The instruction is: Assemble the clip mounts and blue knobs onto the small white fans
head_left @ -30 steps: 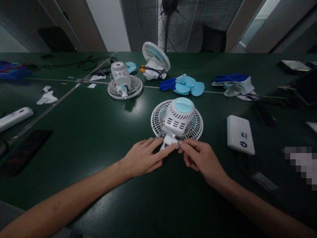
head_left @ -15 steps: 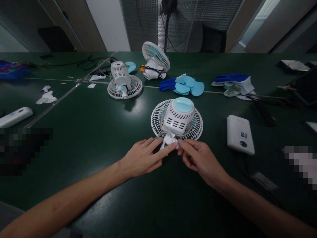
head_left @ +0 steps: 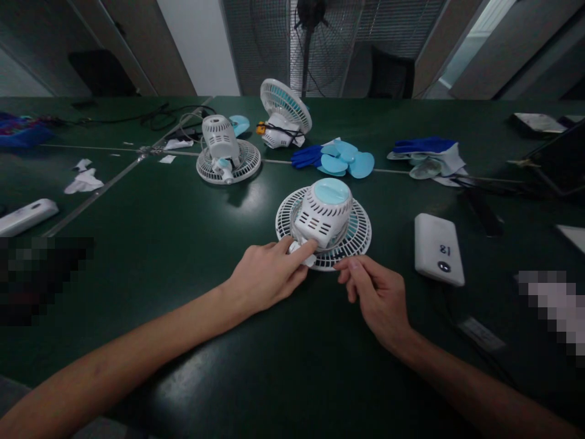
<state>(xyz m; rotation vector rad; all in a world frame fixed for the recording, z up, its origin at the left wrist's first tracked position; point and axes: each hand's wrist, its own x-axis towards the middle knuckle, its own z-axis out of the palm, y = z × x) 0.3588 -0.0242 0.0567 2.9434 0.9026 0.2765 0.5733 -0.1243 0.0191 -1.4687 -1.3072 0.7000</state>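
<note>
A small white fan [head_left: 320, 219] with a light-blue cap lies grille-down on the green table in front of me. My left hand [head_left: 269, 274] is closed around the white clip-like bracket [head_left: 307, 259] at the near side of the motor housing, thumb on top of it. Its other fingertips are partly hidden. My right hand [head_left: 379, 292] is just right of the bracket, beside the near rim of the grille. Thumb and forefinger are pinched together; whatever may be between them is too small to make out.
Behind stand two more white fans, one grille-down [head_left: 223, 149] and one tilted up [head_left: 286, 113]. Light-blue fan blades [head_left: 347, 160] lie beside a blue glove [head_left: 305, 157]. A white power bank [head_left: 439, 249] is at the right, more gloves [head_left: 429, 157] behind it.
My right hand has drawn away from the bracket, slightly right. The fan has turned a little, its bracket shifting left; my left hand now wraps the bracket more closely.
</note>
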